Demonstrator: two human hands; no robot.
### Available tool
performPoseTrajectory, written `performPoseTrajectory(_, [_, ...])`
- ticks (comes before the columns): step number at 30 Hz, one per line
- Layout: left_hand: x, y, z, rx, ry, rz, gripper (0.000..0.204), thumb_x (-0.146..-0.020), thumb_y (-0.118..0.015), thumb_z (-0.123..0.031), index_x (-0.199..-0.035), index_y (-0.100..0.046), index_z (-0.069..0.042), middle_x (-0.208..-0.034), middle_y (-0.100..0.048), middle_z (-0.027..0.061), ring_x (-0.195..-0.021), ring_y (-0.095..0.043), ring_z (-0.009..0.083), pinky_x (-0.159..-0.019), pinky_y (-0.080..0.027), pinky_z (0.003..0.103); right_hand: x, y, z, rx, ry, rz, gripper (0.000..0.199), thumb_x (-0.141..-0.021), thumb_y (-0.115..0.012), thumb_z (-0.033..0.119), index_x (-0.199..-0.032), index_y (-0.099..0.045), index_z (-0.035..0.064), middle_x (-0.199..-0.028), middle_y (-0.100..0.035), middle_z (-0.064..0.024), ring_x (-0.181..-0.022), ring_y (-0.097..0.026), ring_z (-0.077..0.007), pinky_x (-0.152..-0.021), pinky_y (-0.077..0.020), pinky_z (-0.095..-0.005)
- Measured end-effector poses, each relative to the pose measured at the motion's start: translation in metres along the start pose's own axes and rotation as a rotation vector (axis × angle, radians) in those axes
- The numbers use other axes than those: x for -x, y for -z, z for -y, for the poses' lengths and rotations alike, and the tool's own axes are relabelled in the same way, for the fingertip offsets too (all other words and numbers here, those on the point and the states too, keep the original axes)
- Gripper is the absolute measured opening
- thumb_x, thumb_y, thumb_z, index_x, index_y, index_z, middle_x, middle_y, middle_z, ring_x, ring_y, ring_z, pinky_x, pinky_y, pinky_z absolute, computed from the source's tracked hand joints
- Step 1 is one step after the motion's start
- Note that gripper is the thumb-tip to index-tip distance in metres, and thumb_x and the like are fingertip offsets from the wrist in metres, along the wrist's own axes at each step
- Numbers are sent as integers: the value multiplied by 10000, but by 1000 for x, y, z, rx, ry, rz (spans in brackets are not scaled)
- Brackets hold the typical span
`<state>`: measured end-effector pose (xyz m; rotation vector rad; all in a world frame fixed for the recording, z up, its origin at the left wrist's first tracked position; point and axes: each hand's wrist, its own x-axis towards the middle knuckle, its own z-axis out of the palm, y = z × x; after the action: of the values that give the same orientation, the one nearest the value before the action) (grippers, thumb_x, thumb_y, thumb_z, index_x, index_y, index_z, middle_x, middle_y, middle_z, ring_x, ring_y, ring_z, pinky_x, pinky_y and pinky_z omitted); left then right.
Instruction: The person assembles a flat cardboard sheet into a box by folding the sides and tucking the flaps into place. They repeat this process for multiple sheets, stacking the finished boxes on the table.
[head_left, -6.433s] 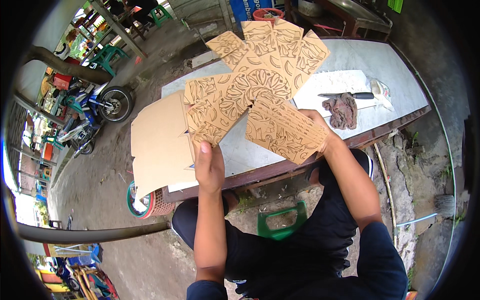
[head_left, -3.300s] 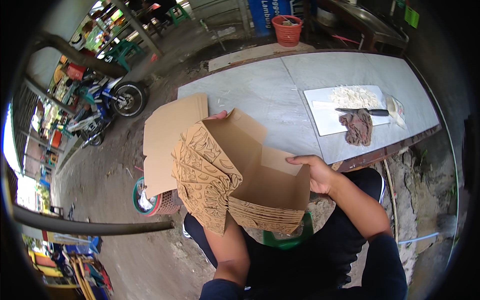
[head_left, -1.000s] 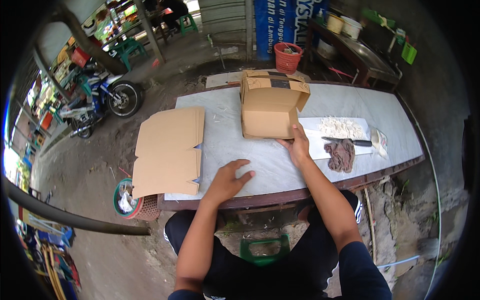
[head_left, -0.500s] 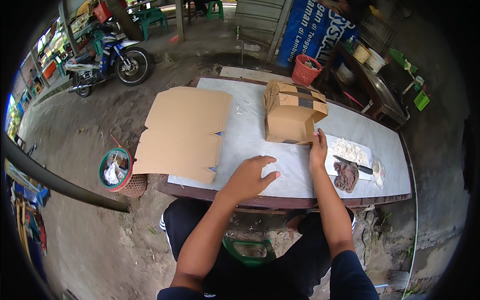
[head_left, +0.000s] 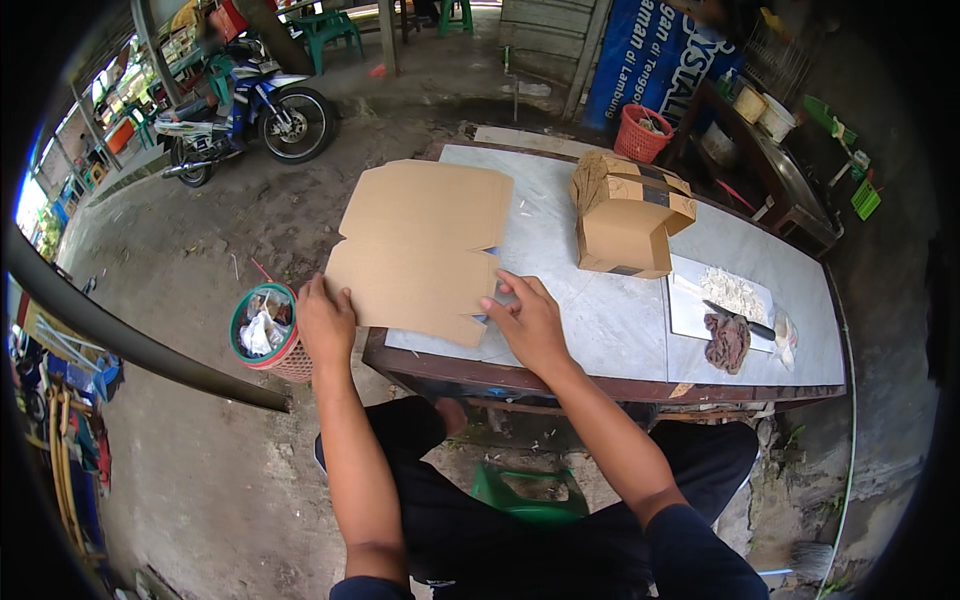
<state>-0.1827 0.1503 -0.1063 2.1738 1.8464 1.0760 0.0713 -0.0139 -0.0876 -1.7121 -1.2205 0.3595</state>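
Observation:
A flat brown cardboard sheet (head_left: 425, 235) with notched edges lies at the left end of the table, partly over its edge. My left hand (head_left: 328, 322) holds its near left corner, the thumb on top and fingers round the outer edge. By the sheet's near right edge, beside a notch, is my right hand (head_left: 530, 322). Its thumb and forefinger are apart, and nothing shows held between them. Folded cardboard boxes (head_left: 630, 245) stand farther back on the right, the front one open towards me.
At the table's (head_left: 600, 330) right, a white board (head_left: 690, 310) bears chopped white pieces (head_left: 735, 293), a knife (head_left: 745, 321) and a crumpled cloth (head_left: 727, 343). A waste basket (head_left: 290, 352) stands left. Behind are a red basket (head_left: 643, 137) and motorbike (head_left: 255, 115). A green stool (head_left: 530, 500) is below me.
My right hand has left the folded boxes and come to the flat sheet's right edge. My left hand has moved left onto the sheet's near corner. The view has shifted.

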Motion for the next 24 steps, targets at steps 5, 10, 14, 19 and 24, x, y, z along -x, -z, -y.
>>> performPoseTrajectory(5, [4,12,-1,178,-4,-4,411,-874,-786,-125,-1230,-706,63,-1182,-721,265,-1127,-685,437,-983,-534,493,-11,-38,-4,81,-116,-109,534,-878,-838,250,-1330,-675,15,-1119,-567,-136,-920,-615,-234,-885,-543,-373])
performPoseTrajectory(10, [5,15,-6,99,-138,-341,306,-871,-803,-149,-1106,-733,34,-1141,-737,236,-1020,-709,420,-944,-543,459,-24,-31,-19,17,-41,-217,509,-866,-839,228,-1320,-695,48,-1185,-589,-128,-987,-619,-257,-920,-541,-372])
performPoseTrajectory(14, [5,18,-20,479,227,-46,279,-890,-805,-127,-1111,-720,20,-1156,-749,182,-1000,-736,335,-910,-556,401,-46,-17,-16,-340,-244,-73,485,-882,-831,159,-1321,-676,24,-1247,-645,-111,-1025,-649,-208,-879,-567,-350])
performPoseTrajectory(19, [12,24,-35,1247,251,44,356,-940,-761,-46,-1255,-622,43,-1172,-741,128,-1006,-730,200,-913,-570,300,-50,4,16,-746,-294,44,525,-925,-775,67,-1402,-561,18,-1245,-669,-112,-1035,-689,-175,-805,-598,-317])
performPoseTrajectory(24, [18,50,-52,1666,327,156,498,-942,-668,42,-1410,-499,36,-1323,-662,199,-1200,-684,229,-992,-583,342,-48,47,23,-726,-216,-10,479,-968,-705,21,-1415,-536,38,-1254,-658,-99,-1043,-692,-166,-787,-606,-276])
